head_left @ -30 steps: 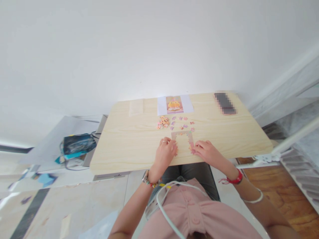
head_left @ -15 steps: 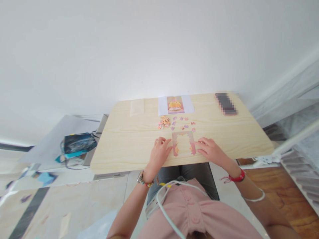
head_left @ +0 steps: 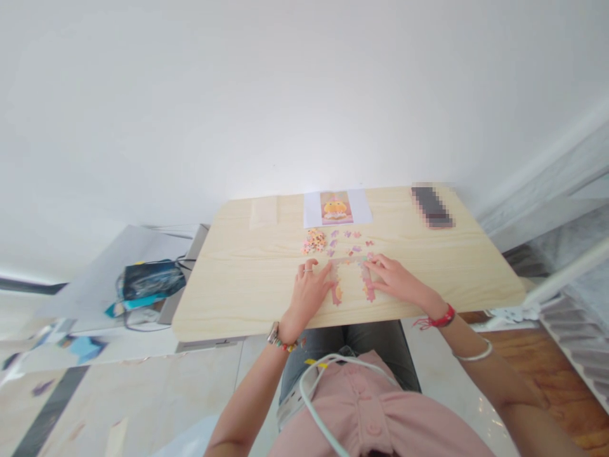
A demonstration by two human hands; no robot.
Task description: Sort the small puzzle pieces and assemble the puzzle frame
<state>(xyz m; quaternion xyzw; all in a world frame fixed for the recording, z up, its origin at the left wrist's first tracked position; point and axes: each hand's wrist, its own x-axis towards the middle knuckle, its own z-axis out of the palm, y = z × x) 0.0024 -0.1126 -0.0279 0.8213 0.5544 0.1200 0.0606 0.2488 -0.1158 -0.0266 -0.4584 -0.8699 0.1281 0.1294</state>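
A part-built jigsaw frame (head_left: 353, 279) of pink and orange pieces lies near the front of a light wooden table (head_left: 238, 285). My left hand (head_left: 309, 289) rests at the frame's left side, fingers stretched flat toward its upper left corner. My right hand (head_left: 394, 279) lies at the right side, fingers stretched flat onto the upper right corner. Just beyond the frame lie a small heap of loose pieces (head_left: 314, 241) and several scattered purple and pink pieces (head_left: 349, 240). A reference picture (head_left: 337, 207) on white paper sits at the table's far edge.
A dark phone-like object (head_left: 431, 205) lies at the far right of the table. A clear plastic bag (head_left: 264, 211) lies at the far left. A dark blue bag (head_left: 151, 279) sits on a low surface left of the table. A white wall stands behind.
Both hands slid forward along the frame's sides, from its near corners to its far corners. The view tilted slightly, so the table sits lower in the frame.
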